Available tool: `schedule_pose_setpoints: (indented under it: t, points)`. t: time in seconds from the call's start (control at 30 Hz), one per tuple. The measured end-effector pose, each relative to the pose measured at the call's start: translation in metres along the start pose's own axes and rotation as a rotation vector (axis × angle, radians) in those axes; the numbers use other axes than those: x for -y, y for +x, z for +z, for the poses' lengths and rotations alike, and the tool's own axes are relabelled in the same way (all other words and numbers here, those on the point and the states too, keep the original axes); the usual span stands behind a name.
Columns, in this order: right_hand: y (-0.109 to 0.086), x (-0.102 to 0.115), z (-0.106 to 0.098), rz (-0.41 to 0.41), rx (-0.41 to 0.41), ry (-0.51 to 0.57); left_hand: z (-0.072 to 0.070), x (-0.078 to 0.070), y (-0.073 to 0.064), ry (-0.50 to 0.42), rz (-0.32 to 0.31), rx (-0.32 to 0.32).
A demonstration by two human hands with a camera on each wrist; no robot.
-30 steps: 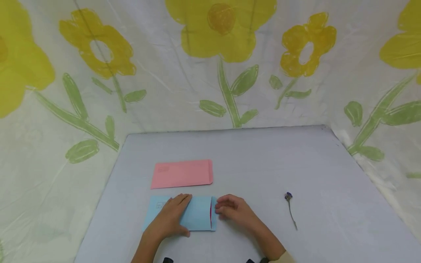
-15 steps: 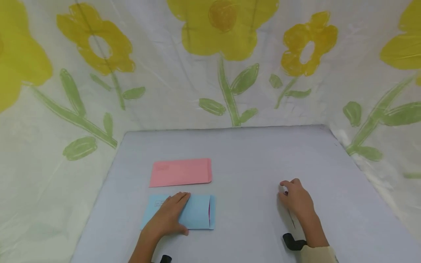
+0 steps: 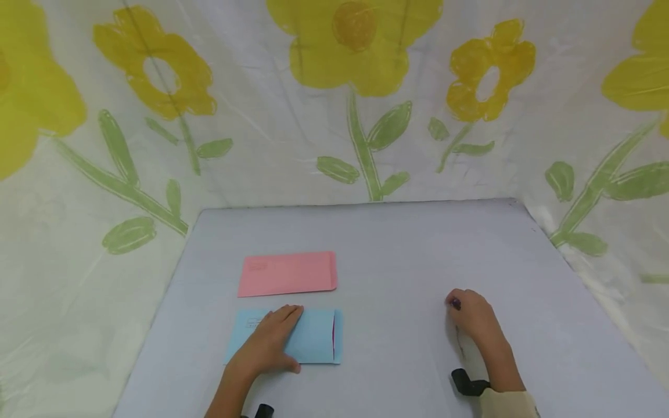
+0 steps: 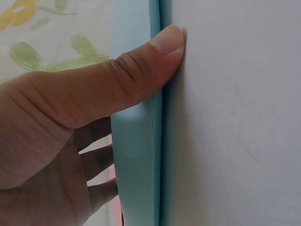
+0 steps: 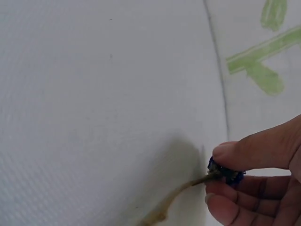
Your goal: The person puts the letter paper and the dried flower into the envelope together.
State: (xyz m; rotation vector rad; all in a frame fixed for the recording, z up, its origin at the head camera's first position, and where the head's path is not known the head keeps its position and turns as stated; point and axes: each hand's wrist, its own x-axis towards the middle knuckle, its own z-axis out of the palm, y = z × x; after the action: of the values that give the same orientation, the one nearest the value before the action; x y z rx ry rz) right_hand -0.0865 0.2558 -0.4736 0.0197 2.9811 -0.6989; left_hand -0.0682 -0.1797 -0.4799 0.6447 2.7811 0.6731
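My left hand [image 3: 268, 343] rests on the light-blue envelope [image 3: 316, 338], its fingers stretched over the paper. In the left wrist view the thumb [image 4: 141, 66] lies across the long edge of the envelope [image 4: 136, 160]. The envelope's right end gapes slightly, with a dark pink strip showing in the slit. Over on the right, my right hand [image 3: 474, 318] pinches a dried flower [image 3: 456, 303] by its small purple-blue head. In the right wrist view that flower [image 5: 225, 174] sits between thumb and fingers, and its brown stem slants down to the left.
A pink envelope [image 3: 287, 274] lies just behind the blue one. The pale table [image 3: 387, 278] meets a white cloth [image 3: 251, 145] with painted yellow flowers at its back and sides. A black wrist piece [image 3: 465, 383] juts out beside my right wrist.
My right hand has left the blue envelope's right end, moved right to the dried flower and taken hold of its head. My left hand has stayed on the envelope.
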Motion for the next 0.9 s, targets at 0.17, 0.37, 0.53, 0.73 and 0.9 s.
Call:
schedule_pose_setpoints:
  t: [0.17,0.37,0.53,0.73,0.9]
  points:
    - [-0.002,0.003,-0.009,-0.031,0.026,0.150,0.000,0.000,0.000,-0.001,-0.001,0.000]
    - [-0.008,0.009,-0.014,-0.035,0.131,0.444,0.001,0.000,-0.002,-0.008,0.005,0.010]
    - [-0.006,0.014,-0.010,-0.072,0.171,0.640,0.002,0.000,-0.003,-0.013,0.008,0.009]
    - [-0.008,0.017,0.003,-0.064,0.166,0.740,0.002,0.000,-0.002,-0.013,0.008,0.013]
    - [-0.009,0.020,0.017,-0.064,0.184,0.777,0.003,0.000,-0.001,-0.025,0.004,0.021]
